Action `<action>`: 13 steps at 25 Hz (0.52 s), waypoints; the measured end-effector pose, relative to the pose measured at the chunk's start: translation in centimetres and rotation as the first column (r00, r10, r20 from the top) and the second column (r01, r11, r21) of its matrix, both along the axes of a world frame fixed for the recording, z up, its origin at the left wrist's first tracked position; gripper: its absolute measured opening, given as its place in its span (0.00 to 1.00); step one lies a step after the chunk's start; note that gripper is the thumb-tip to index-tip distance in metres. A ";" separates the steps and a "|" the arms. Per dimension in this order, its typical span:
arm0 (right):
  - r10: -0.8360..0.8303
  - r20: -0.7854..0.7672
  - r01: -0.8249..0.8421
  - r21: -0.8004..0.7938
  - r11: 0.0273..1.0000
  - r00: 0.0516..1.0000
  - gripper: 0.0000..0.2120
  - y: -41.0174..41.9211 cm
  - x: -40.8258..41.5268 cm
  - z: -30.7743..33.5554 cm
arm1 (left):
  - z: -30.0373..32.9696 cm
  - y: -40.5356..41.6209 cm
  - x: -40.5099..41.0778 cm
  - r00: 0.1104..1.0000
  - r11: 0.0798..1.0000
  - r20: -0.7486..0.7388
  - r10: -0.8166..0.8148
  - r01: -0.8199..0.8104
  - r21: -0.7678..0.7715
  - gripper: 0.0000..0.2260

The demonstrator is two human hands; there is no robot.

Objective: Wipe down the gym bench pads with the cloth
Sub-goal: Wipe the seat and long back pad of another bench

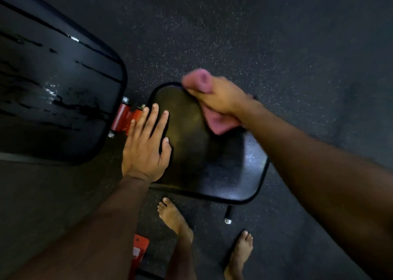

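Your right hand [221, 98] is clamped on the pink cloth [214, 122], bunched at the far right edge of the seat pad [202, 152]. It looks soft, light and limp, so hold it wadded in the fist. Your left hand [144, 145] lies flat, fingers straight, on the pad's left edge. The pad's long axis runs from near-right to far-left, narrowing toward the cracked back pad [55, 88].

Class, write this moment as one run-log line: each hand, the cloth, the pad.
left hand: flat on seat pad | right hand: grips pink cloth | cloth: on pad's far edge | back pad: worn
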State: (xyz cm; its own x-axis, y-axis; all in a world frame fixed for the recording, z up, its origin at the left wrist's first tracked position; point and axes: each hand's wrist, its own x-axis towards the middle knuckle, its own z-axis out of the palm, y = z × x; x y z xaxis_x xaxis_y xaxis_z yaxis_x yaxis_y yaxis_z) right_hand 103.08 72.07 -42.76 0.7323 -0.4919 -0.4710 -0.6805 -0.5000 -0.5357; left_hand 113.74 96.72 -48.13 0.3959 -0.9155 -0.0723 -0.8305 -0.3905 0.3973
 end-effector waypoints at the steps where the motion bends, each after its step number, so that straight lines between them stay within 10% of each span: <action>1: 0.093 0.029 -0.093 -0.025 0.995 0.995 0.18 0.3 3.5 -0.6 | -0.1 0.1 0.0 1.000 1.000 0.005 -0.006 0.007 -0.008 0.29; 8: 0.247 0.074 -0.224 -0.235 0.946 0.966 0.23 2.1 1.0 1.8 | 2.7 0.0 1.0 0.994 0.983 0.010 -0.113 0.110 0.147 0.29; 13: 0.421 -0.081 -0.419 -0.371 0.829 0.904 0.29 2.8 -1.1 5.3 | 12.5 3.9 16.8 0.801 0.930 0.480 -0.359 0.260 0.262 0.31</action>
State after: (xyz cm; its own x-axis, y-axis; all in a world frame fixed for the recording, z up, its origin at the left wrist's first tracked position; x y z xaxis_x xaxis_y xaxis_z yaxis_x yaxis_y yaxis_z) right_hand 101.95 74.88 -37.46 0.9098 -0.2733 -0.3124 -0.3574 -0.8984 -0.2550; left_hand 130.52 100.61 -35.62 0.1183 -0.9868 -0.1103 -0.9808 -0.0988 -0.1680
